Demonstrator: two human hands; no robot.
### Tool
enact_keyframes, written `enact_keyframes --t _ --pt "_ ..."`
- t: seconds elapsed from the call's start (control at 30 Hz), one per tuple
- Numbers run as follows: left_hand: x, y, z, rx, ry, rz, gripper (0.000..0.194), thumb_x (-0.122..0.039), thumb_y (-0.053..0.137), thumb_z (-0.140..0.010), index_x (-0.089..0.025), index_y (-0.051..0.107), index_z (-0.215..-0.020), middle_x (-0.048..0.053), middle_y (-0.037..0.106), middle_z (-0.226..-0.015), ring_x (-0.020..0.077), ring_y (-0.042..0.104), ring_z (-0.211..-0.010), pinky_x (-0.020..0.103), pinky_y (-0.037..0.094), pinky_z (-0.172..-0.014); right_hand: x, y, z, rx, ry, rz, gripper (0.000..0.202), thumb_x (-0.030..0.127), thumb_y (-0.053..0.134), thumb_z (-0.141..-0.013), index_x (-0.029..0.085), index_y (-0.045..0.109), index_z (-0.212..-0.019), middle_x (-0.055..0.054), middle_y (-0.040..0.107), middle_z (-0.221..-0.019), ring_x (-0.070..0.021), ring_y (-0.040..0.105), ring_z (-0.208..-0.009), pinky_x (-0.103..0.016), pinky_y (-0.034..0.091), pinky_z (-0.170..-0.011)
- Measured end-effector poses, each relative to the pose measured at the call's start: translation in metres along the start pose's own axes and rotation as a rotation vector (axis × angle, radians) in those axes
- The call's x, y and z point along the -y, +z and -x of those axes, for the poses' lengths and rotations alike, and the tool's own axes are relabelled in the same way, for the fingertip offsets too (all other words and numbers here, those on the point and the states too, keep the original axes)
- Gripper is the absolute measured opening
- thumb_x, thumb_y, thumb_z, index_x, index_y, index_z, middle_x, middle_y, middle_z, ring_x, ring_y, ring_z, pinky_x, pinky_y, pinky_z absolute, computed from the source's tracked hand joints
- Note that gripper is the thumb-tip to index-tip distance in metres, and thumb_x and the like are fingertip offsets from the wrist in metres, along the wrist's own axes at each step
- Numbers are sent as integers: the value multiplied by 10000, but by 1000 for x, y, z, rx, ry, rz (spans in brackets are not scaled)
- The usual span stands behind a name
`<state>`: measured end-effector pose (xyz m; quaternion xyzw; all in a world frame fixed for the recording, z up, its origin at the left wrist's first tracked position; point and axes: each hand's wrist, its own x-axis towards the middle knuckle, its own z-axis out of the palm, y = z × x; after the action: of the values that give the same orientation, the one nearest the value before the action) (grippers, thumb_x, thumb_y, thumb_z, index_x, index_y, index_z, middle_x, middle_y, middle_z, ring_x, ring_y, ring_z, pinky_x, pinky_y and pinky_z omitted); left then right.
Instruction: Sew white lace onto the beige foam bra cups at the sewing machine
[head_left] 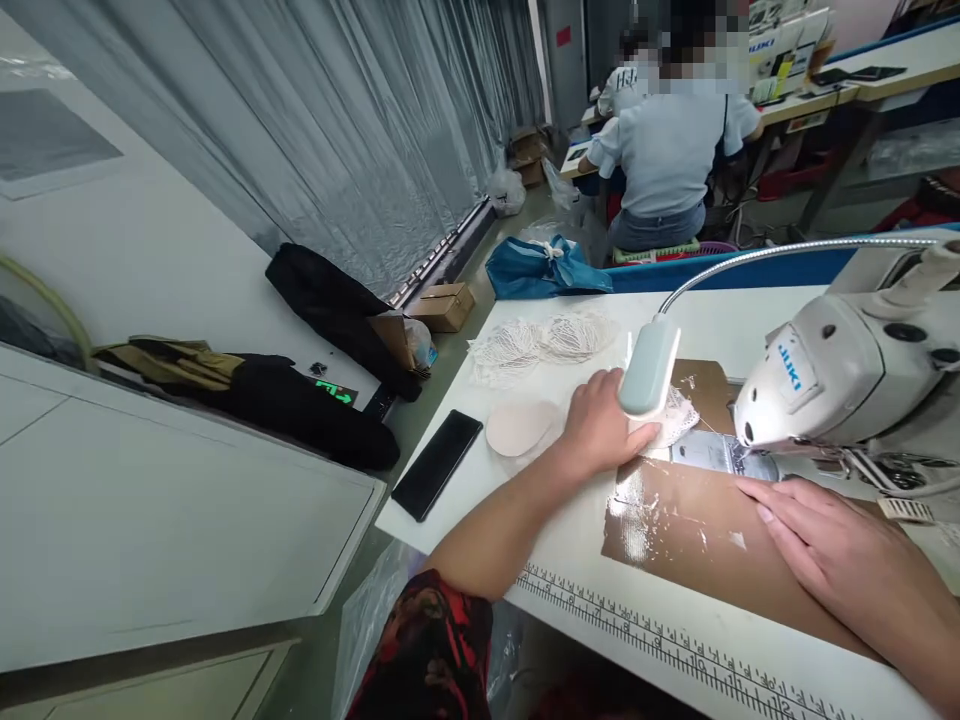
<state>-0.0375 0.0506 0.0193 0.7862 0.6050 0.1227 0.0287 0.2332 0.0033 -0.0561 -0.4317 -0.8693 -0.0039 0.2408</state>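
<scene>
Bundles of white cord (540, 345) lay on the far left part of the worktop (574, 535), with a blue cloth bag (544, 270) behind them. Nearer to the person were some round pale pieces (517, 428) and, at the left edge, a black phone (437, 465). Behind the worktop, a co-worker (664, 150) was sitting with the back to us. On the right, the sewing machine (832, 365) leaned its head over a metal plate (701, 452). A lamp (646, 375) hung in front of the left hand (600, 425) and hid some of its fingers.

The lace piece (679, 418) was beside the plate, under that hand, with the thumb touching it; I could not tell if the fingers grasped it. The right hand (821, 530) rested flat on the brown sheet (675, 520), fingers stretched out towards the plate, grasping nothing.
</scene>
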Motion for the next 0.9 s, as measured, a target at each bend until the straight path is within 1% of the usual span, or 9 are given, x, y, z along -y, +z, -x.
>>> enact_keyframes --t 0.1,0.17,0.27,0.33,0.43,0.53,0.6,0.77,0.9 --pt "17 -24 27 14 -124 -80 766 -648 568 -814 -108 454 -1346 217 541 -1318 381 519 -1206 525 470 -967 -4 2 1 37 36 -28 358 230 458 -935 367 552 -1253 -61 705 -1017 -252 674 -757 -410 491 -684" --pt "33 -30 53 92 -184 -135 741 -623 613 -782 -87 504 -1283 228 585 -1253 403 563 -1144 557 497 -906 -4 3 1 28 41 -38 364 221 452 -929 370 551 -1247 -55 702 -1008 -262 678 -770 -417 487 -648" --pt "54 -30 97 79 -224 -160 325 -312 555 -866 -103 609 -1109 203 638 -1199 346 616 -1107 476 532 -886 -3 3 1 3 33 -39 369 212 430 -919 338 579 -1233 -46 693 -954 -264 670 -733 -436 492 -646" --pt "62 -32 123 53 -234 -168 251 -162 442 -890 -124 631 -1051 178 658 -1187 296 640 -1083 438 534 -894 -1 2 0 0 35 -16 353 221 406 -925 283 623 -1197 -51 687 -914 -252 660 -708 -433 495 -648" --pt "57 -41 150 -46 -275 -2 280 -180 393 -930 -161 631 -1076 100 713 -1057 237 682 -947 366 553 -825 4 -3 -4 14 45 29 352 235 383 -944 217 674 -1142 -57 690 -897 -229 662 -726 -387 494 -626" --pt "32 -42 156 -190 -332 380 298 -278 367 -991 -190 590 -1168 39 723 -978 186 683 -849 297 552 -752 9 -10 -9 40 62 32 365 206 374 -947 195 707 -1097 -61 702 -899 -215 669 -760 -351 495 -622" --pt "6 -32 148 -195 -224 539 300 -283 361 -1002 -193 568 -1201 45 715 -1037 174 679 -890 292 551 -784 11 -14 -12 58 82 12 372 197 374 -940 192 715 -1090 -59 713 -896 -207 669 -757 -339 499 -625" --pt "-57 0 111 126 479 353 221 -208 450 -943 -162 631 -1062 100 643 -1242 273 554 -1211 436 451 -1013 10 -22 -10 -6 152 -106 366 229 395 -932 165 721 -1084 -68 736 -1034 -214 679 -885 -340 531 -738" --pt "-73 -4 87 277 622 307 429 -523 583 -881 -156 623 -1099 126 609 -1284 310 519 -1247 456 433 -1037 10 -27 -4 -54 271 -197 342 269 416 -950 182 708 -1104 -61 736 -1067 -219 669 -961 -348 524 -814"
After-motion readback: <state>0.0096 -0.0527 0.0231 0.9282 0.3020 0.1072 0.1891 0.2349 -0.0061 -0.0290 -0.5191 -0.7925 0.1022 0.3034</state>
